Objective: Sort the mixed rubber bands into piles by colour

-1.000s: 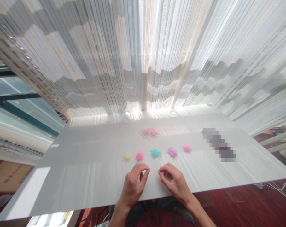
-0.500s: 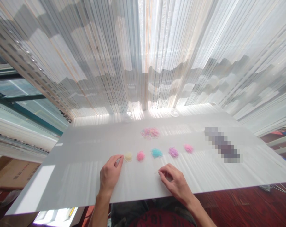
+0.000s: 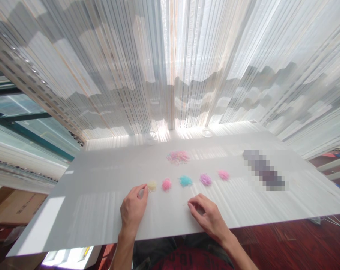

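Note:
My left hand (image 3: 134,206) is closed in a pinch at the left edge of a pale yellow pile (image 3: 152,185) of tiny thin pieces. Whatever lies between its fingertips is too small to make out. My right hand (image 3: 206,213) rests lower on the white table (image 3: 93,210), thumb and forefinger pressed together. A faint pale sliver shows beside those fingertips, too small to name. Right of the yellow pile, in a row, lie a deep pink pile (image 3: 167,184), a turquoise pile (image 3: 185,180), a purple pile (image 3: 206,179) and a light pink pile (image 3: 223,175).
Behind the row lies a larger mixed-colour pile (image 3: 178,157). Two clear round items, one on the left (image 3: 152,136) and one on the right (image 3: 207,133), stand by the striped curtain (image 3: 170,75). A blurred-out object (image 3: 265,171) lies at the right. A cardboard box (image 3: 20,210) is beyond the left edge.
My left hand has moved slightly right, its fingertips now at the yellow pile's edge. My right hand keeps its pinch in nearly the same place. The view has shifted slightly.

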A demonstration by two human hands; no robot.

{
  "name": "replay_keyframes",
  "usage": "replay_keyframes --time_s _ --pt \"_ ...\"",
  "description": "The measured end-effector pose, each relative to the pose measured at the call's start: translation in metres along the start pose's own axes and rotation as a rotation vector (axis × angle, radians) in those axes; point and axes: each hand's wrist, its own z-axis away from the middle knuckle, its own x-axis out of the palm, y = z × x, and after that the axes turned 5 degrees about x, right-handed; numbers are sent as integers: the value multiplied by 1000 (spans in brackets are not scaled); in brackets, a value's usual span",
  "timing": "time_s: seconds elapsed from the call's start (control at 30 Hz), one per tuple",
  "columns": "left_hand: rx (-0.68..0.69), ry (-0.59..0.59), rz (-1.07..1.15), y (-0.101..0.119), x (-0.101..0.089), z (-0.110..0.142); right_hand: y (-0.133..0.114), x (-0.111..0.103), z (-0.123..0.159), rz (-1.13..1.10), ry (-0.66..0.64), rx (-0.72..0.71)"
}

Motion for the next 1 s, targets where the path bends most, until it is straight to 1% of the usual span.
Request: replay_keyframes --time_s 0.07,0.13,0.23,0.3,0.33,0.37,0.4,0.47,0.5,0.53,0.63,0.73,0.83,1.0 --pt "-8 13 12 -3 1 -1 0 0 -1 0 -1 -1" --pt "14 69 38 -8 2 -2 -1 0 -1 2 0 -4" --pt "145 197 112 -13 1 -1 -1 0 -1 17 22 -15" --pt "257 242 175 -10 1 5 0 1 0 34 61 -36" --pt "311 233 205 -6 1 9 1 2 0 47 85 -48" --pt "368 194 233 0 2 15 2 3 1 65 108 -60" --pt "435 120 259 7 3 21 2 4 1 90 127 -70" --pt "568 -82 263 21 10 35 4 8 2 150 140 -84" --pt "614 -148 254 28 14 41 5 9 2 178 135 -91" --pt "648 -188 240 34 19 46 6 10 2 202 126 -98" --pt "684 -196 192 46 33 55 8 12 1 233 97 -113" --pt "692 -196 188 48 40 55 9 11 1 239 73 -131" --pt "714 -213 215 48 39 52 9 8 1 210 56 -140" --pt "721 -224 322 50 35 52 6 4 1 101 56 -105"
